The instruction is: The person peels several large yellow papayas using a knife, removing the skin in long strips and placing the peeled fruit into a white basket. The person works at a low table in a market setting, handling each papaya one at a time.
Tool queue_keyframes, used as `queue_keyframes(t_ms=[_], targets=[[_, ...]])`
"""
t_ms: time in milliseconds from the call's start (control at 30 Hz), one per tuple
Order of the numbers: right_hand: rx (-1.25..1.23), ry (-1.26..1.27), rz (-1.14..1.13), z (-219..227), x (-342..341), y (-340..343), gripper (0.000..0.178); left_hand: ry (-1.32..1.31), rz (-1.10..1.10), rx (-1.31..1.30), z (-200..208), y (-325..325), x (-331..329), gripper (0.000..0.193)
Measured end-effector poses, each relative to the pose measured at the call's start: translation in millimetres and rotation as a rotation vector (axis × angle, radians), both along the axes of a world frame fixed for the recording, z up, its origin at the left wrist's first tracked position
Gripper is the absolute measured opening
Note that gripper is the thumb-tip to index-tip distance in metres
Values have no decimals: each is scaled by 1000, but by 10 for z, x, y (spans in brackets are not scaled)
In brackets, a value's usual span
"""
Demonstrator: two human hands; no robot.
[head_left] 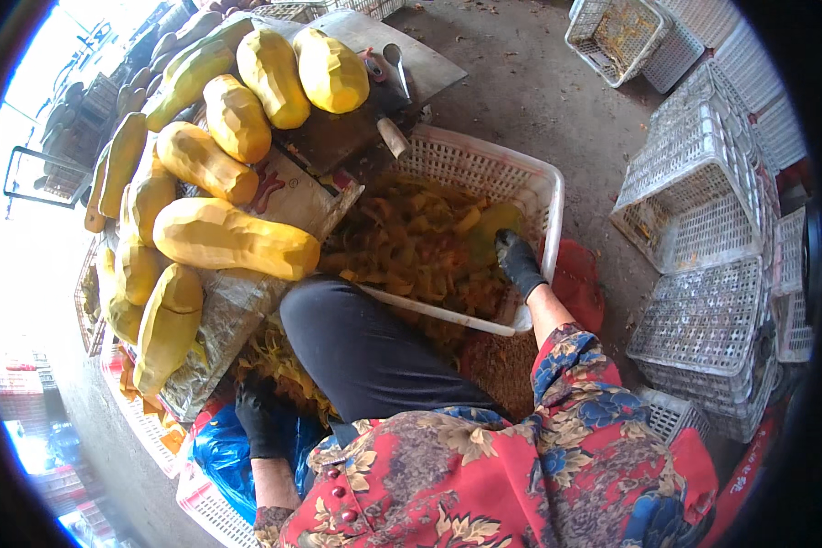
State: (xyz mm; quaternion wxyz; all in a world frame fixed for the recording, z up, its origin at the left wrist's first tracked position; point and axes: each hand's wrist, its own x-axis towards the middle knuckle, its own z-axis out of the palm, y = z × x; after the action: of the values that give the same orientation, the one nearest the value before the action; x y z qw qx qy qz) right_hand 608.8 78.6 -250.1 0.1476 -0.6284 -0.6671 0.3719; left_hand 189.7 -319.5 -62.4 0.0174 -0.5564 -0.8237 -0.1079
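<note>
My right hand (521, 262), in a dark glove, is over the right side of a white plastic crate (543, 196). It grips the near end of a rounded yellow-green squash piece (495, 223), whose lower part is hidden. Around that piece, orange and yellow peelings (411, 237) fill the crate. My left hand (261, 418), also dark-gloved, is low on the left, between a blue plastic bag (224, 461) and a heap of yellow peelings (288, 365). Its fingers are lost in shadow. Several peeled yellow squashes (233, 239) lie on the covered stand to the left.
A wooden-handled tool (393, 137) and a metal spoon (397, 68) lie on the board beyond the squashes. Stacked white crates (694, 310) stand along the right. Another crate (619, 41) sits at the far right. A red sack (577, 283) is beside my right forearm.
</note>
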Motion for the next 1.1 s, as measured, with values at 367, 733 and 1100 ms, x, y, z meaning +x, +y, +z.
queue_keyframes(t_ms=[367, 733, 1100], targets=[[455, -505, 327, 142, -414, 69, 50, -159, 91, -137, 26, 184, 102, 25], [-276, 180, -263, -484, -379, -546, 54, -101, 190, -233, -102, 178, 60, 37], [-414, 1628, -605, -867, -115, -54, 51, -838, 159, 491, 930, 1672, 424, 45]])
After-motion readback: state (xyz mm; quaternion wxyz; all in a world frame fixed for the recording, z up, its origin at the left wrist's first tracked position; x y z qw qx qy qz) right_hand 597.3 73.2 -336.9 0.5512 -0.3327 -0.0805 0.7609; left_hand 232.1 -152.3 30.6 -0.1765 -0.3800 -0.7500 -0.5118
